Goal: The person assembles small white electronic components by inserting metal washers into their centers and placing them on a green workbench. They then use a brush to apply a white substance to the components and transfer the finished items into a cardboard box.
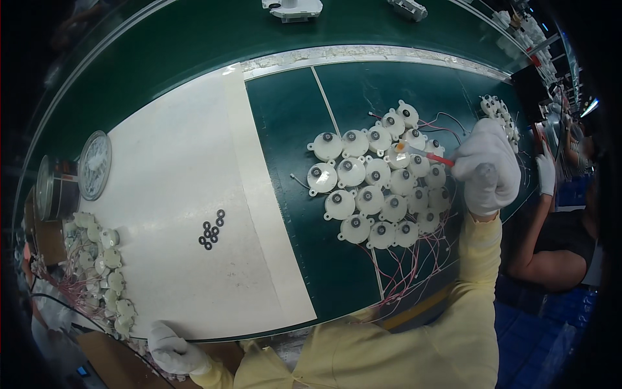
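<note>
While our right hand [489, 165] grips a red-handled brush [439, 158] over the white discs [351, 170], our left hand [173, 350] curls by the white mat [188, 162], whether holding anything we cannot tell; our sleeve [479, 253] snagging loose wires [406, 277] could drag discs askew.

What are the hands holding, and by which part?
The right hand grips a slim brush-like tool by its red handle; nothing shows in the left hand.

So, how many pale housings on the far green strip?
2: one housing near the middle of the picture's top edge, the second housing to its right, also by that edge. Others may lie out of frame.
</note>
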`<move>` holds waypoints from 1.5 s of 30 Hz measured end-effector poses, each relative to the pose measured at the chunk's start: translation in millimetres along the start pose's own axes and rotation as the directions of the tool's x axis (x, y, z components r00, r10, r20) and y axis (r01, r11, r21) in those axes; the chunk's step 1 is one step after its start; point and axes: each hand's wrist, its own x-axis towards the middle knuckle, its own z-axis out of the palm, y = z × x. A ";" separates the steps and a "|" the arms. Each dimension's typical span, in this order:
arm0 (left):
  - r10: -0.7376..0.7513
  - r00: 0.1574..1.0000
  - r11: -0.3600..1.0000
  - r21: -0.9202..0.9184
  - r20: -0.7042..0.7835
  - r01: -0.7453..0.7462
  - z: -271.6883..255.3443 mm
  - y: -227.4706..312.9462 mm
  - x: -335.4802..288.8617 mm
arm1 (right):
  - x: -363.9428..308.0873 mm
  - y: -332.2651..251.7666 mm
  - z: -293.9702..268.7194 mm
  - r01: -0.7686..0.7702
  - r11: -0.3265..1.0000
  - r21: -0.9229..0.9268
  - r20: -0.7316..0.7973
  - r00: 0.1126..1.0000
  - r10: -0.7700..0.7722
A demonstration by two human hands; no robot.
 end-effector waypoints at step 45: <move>-0.064 0.997 0.995 0.077 -0.035 0.067 4.5 7.1 1.8 | -29.8 -12.5 -28.5 -0.334 0.940 0.070 0.008 0.942 0.334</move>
